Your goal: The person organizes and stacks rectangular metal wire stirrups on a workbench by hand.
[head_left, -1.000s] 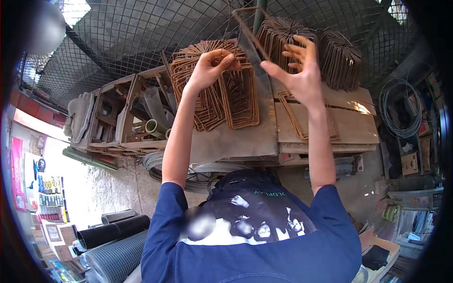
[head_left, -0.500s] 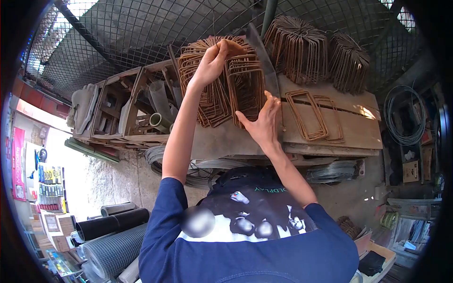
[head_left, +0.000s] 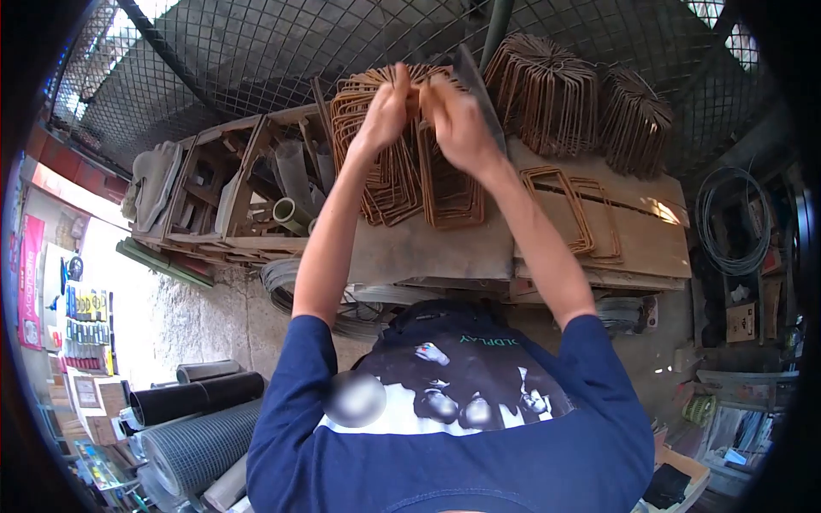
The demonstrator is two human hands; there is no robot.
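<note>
A bundle of rusty rectangular rebar stirrups [head_left: 382, 184] stands on the bench in front of me. My left hand [head_left: 387, 115] is closed at the top of the bundle, its fingers bent around the upper bars. Close beside it, my right hand [head_left: 459, 124] is at the top of the front stirrups [head_left: 453, 209], smeared by motion; its grip cannot be made out. Two single stirrups [head_left: 584, 242] lie flat on the board to the right.
Two more stirrup bundles [head_left: 547, 103] stand at the back right by the wire mesh [head_left: 342, 43]. A dark flat metal piece [head_left: 479, 94] leans beside my right hand. Wooden shelving [head_left: 244, 179] with pipes is to the left, wire coils [head_left: 734, 214] to the right, mesh rolls [head_left: 201, 445] lower left.
My right hand has risen from beside the lower front stirrups to their top, next to my left hand. My left hand stays at the top of the bundle.
</note>
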